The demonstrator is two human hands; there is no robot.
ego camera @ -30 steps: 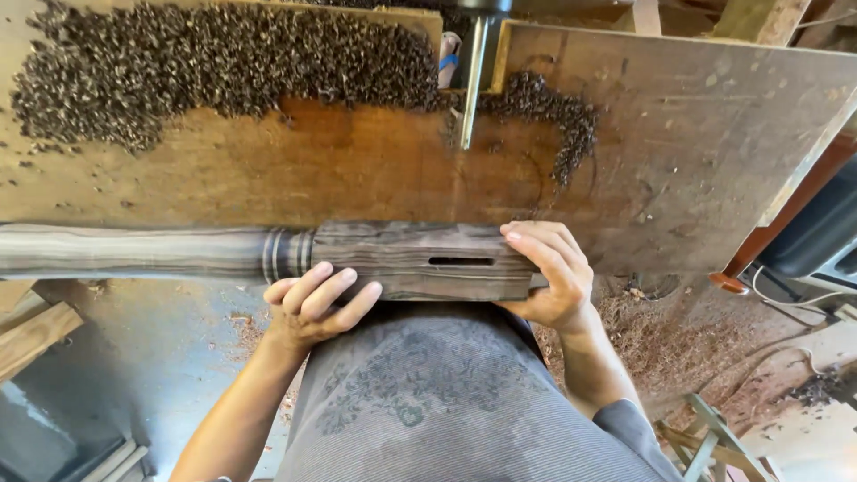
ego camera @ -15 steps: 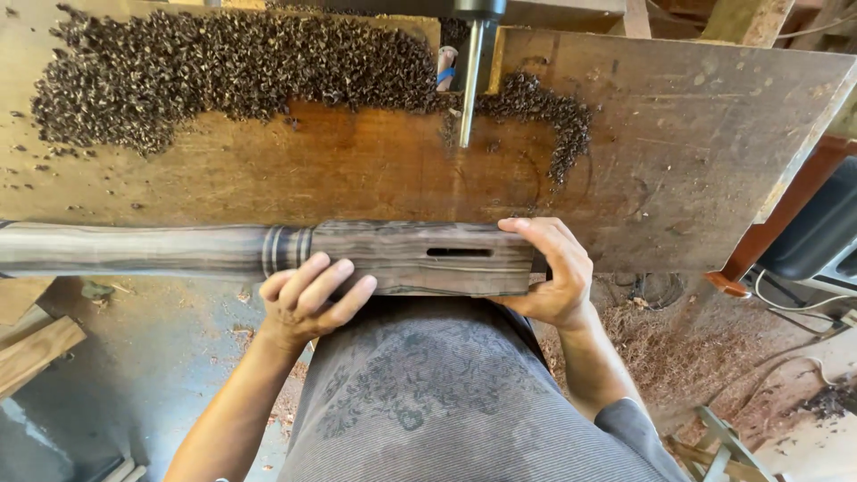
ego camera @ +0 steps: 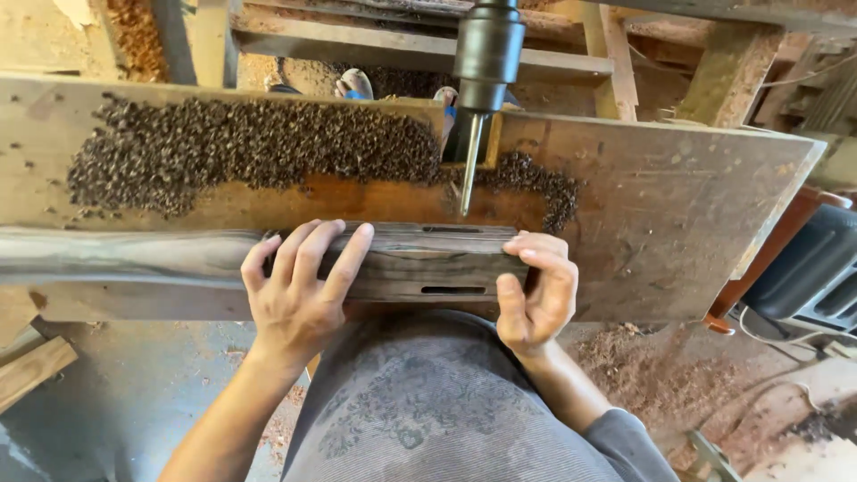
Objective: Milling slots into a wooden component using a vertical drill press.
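Below the drill bit (ego camera: 470, 175), you steady one dark turned wooden post (ego camera: 420, 261) across the wooden work table (ego camera: 678, 214). Your left hand (ego camera: 299, 290) lies over the post's squared block, fingers draped across its top face and thumb at the near edge, pressing down rather than closing around it. Your right hand (ego camera: 536, 290) wraps the block's right end, fingers curled over the top and thumb against the near face, gripping it firmly. Two narrow slots show in the block: one on the top face just under the bit, one on the side facing you. One black chuck (ego camera: 487, 49) hangs above. A broad bed of dark wood shavings (ego camera: 250, 147) covers the table behind the post, with a smaller patch (ego camera: 540, 189) right of the bit. Reddish sawdust (ego camera: 661, 375) lies on the floor at lower right.
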